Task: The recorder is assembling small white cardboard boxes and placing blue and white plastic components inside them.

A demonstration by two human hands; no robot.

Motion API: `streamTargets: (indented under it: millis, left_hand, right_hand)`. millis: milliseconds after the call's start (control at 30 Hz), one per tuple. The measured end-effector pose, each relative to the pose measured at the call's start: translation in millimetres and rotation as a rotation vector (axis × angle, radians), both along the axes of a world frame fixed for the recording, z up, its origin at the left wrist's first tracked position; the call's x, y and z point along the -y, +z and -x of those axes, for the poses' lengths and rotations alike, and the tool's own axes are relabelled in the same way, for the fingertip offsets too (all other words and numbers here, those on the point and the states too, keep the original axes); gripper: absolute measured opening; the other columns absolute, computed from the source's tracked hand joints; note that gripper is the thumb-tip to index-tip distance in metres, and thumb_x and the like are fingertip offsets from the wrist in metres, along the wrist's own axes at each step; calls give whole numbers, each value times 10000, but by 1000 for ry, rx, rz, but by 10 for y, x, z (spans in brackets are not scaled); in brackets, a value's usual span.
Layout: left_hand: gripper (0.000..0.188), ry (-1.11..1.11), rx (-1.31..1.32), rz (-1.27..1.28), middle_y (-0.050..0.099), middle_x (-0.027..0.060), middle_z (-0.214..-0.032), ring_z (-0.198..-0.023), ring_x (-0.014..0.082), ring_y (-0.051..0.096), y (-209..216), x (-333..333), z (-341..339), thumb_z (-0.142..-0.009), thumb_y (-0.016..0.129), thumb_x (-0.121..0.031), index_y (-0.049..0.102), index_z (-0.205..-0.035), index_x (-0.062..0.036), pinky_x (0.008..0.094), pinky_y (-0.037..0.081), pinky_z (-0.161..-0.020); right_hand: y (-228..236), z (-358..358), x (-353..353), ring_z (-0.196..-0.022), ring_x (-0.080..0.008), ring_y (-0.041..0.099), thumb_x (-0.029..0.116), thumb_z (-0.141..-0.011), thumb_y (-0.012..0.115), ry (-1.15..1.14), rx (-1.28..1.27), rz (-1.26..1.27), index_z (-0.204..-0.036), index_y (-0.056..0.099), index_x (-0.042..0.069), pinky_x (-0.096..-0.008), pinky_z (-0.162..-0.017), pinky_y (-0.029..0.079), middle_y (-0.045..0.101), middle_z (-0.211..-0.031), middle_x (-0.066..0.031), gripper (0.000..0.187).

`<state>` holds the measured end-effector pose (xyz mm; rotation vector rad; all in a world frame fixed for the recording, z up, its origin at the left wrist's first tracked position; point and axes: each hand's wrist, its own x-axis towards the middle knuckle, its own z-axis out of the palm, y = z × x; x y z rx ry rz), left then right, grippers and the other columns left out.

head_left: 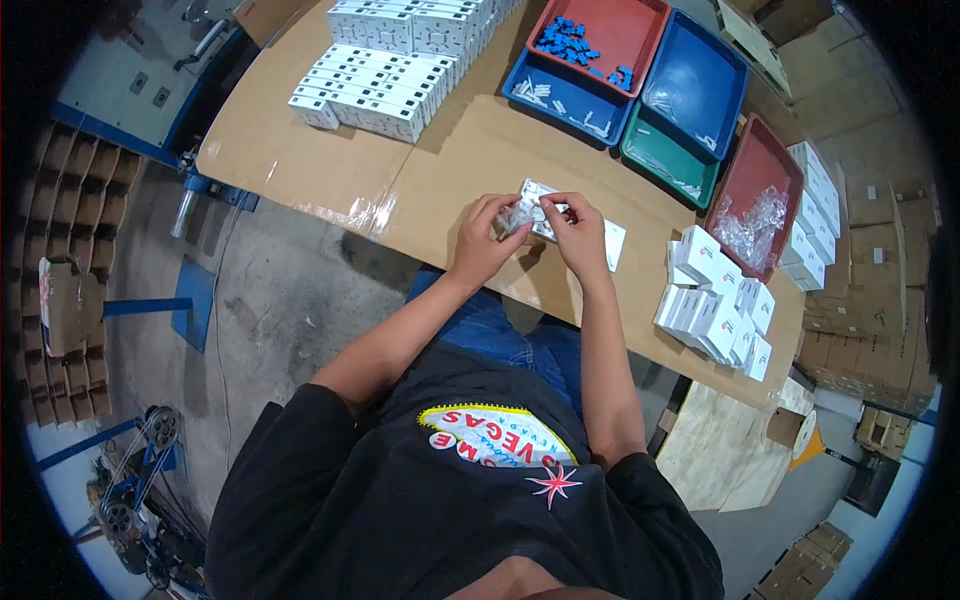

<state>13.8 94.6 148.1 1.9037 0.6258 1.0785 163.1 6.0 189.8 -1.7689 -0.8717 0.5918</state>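
A table [300,150] covered with brown cardboard is seen, its near edge wrapped in clear film. At the far left, white boxes [395,60] are stacked in rows. At the far right, trays are set side by side: a red tray [640,25] with blue parts, a blue tray [565,100] with small white parts, a second blue tray [700,80], a green tray [665,160] and another red tray [765,170] with clear bags. At the right, small white boxes [715,305] are grouped near the near edge. In the middle, a flat white box [610,245] is laid on the cardboard. More white boxes [815,205] are stacked beyond the right red tray.
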Motion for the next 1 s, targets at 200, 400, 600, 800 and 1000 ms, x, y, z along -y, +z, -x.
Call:
streamTargets:
  millis: [200, 400, 600, 800, 1000]
  left_hand:
    - [415, 2, -42, 28, 681, 114, -1064, -962, 267, 656, -64, 0, -20, -789, 849, -129, 696, -1164, -35, 374, 523, -865]
    - [393, -8, -98, 22, 673, 119, -1065, -990, 234, 664, -12, 48, -11, -818, 821, -68, 689, -1182, -6, 337, 535, -891]
    - [408, 1, -135, 20, 677, 109, -1067, -984, 246, 656, 53, 55, 16, -791, 832, -78, 693, -1170, -24, 353, 526, -884]
    - [432, -9, -158, 14, 677, 109, -1071, -970, 247, 650, 80, 26, 2, -775, 835, -67, 687, -1178, -24, 362, 525, -870]
    - [434, 2, -178, -16, 676, 108, -1075, -969, 248, 647, 78, -11, 2, -768, 841, -67, 690, -1174, -26, 359, 524, -869]
  right_hand:
    - [-11, -709, 36, -721, -203, 686, 246, -924, 725, -90, 253, 129, -1014, 760, 60, -344, -693, 537, 755, -889, -106, 210]
    - [486, -2242, -121, -996, -352, 723, 314, -913, 685, -431, 675, 192, -1047, 759, 126, -446, -829, 568, 768, -1021, -129, 243]
    - [771, -3139, -604, -1021, -357, 720, 234, -868, 673, -455, 709, 323, -1069, 770, 170, -463, -853, 571, 768, -1043, -133, 232]
    - [277, -3406, -903, -1059, -395, 703, 153, -849, 615, -296, 800, 568, -1083, 766, 177, -489, -903, 557, 748, -1101, -183, 280]
    - [147, -3374, -993, -1035, -368, 711, 162, -862, 653, -365, 823, 523, -1085, 752, 162, -478, -867, 564, 760, -1055, -143, 243]
